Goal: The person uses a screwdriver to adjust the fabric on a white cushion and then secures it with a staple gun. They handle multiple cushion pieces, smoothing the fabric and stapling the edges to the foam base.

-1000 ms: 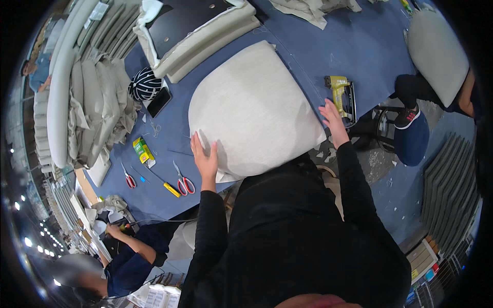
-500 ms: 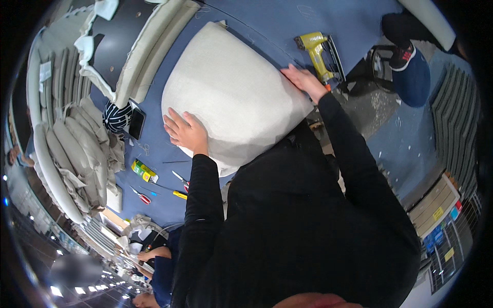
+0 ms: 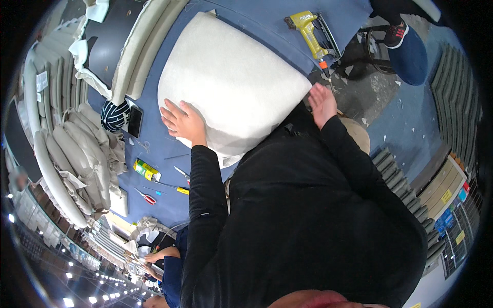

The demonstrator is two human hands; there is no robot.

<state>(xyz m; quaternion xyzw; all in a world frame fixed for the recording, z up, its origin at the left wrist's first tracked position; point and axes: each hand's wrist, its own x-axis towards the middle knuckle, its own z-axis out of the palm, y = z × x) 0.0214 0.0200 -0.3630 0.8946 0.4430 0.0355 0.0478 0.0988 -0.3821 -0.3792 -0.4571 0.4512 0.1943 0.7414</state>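
On the blue bench (image 3: 169, 97) lies the big pale cushion (image 3: 231, 77), now turned further than half a second ago, its near corner pointing at the person's chest. Left hand (image 3: 183, 122) presses flat on the cushion's left edge, fingers spread and grasping nothing. Right hand (image 3: 322, 102) has slid off the top edge to the right corner, open, fingers loose against the side. Yellow staple gun (image 3: 308, 31) sits just beyond it. Small red scissors (image 3: 146, 197) lie well to the left.
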